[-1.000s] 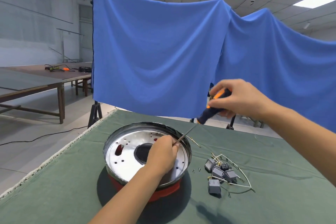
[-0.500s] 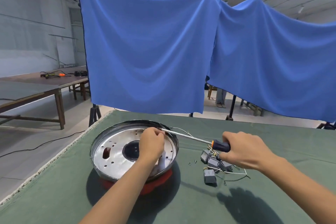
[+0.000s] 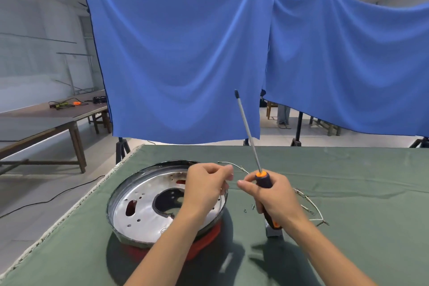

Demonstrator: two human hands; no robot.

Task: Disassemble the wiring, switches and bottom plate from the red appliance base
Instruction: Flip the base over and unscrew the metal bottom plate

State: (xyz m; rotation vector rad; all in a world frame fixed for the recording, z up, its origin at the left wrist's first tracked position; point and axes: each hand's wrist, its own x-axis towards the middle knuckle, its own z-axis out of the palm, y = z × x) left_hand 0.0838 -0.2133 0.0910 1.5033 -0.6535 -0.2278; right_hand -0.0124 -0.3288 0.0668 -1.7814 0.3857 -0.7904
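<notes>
The red appliance base [image 3: 204, 242] sits upside down on the green-covered bench [image 3: 348, 193], toward its left edge, with the shiny metal bottom plate [image 3: 144, 204] on top — the plate shows a dark round opening at its middle and several small holes.

The left hand [image 3: 206, 183] hovers over the plate's far right rim, its grip clenched, fingertips pinched together; whether anything tiny is held between them cannot be told.

Just beside it, the right hand [image 3: 274, 195] has its grip wrapped round the dark and orange handle of a screwdriver [image 3: 249, 132], whose long shaft points up and slightly left, tip in the air against the blue cloth [image 3: 181, 58] hung behind the bench.

Pale wiring [image 3: 312, 206] lies loose on the bench, curving out from behind the right hand to its right. A grey switch [image 3: 272, 231] shows below the right wrist, partly hidden. A few small screws [image 3: 248, 208] lie between the plate and the right hand.
</notes>
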